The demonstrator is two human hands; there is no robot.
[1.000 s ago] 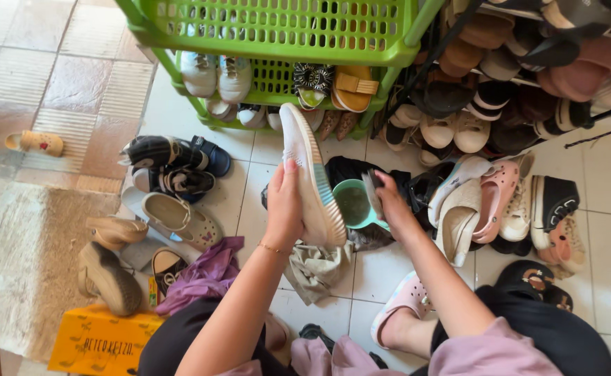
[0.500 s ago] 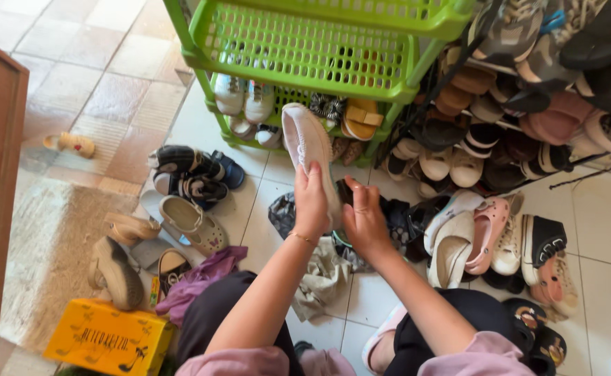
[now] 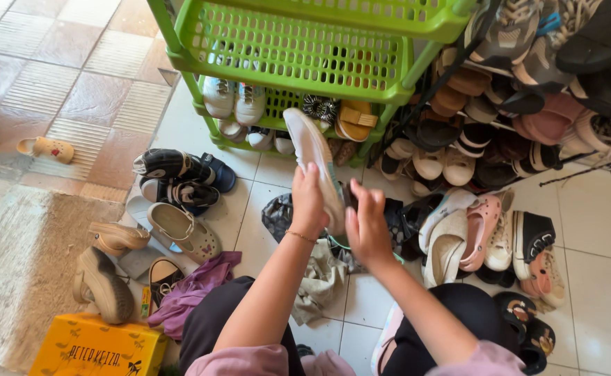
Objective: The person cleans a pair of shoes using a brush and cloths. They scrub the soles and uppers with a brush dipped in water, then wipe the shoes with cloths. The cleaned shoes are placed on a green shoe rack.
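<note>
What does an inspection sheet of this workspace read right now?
Surface: white tile floor, beige mat at left.
Job's things: white sneaker held up, sole towards the right hand.
Clutter: shoes, rags, purple cloth, yellow box.
Hands: left hand grips the sneaker; right hand beside the sole, its grasp hidden.
Cables: nothing seen.
Surroundings: green rack, dark shoe rack.

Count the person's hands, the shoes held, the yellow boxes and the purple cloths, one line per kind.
hands: 2 (left hand, right hand)
white shoe, held in the left hand: 1
yellow box: 1
purple cloth: 1
Total: 5
</note>
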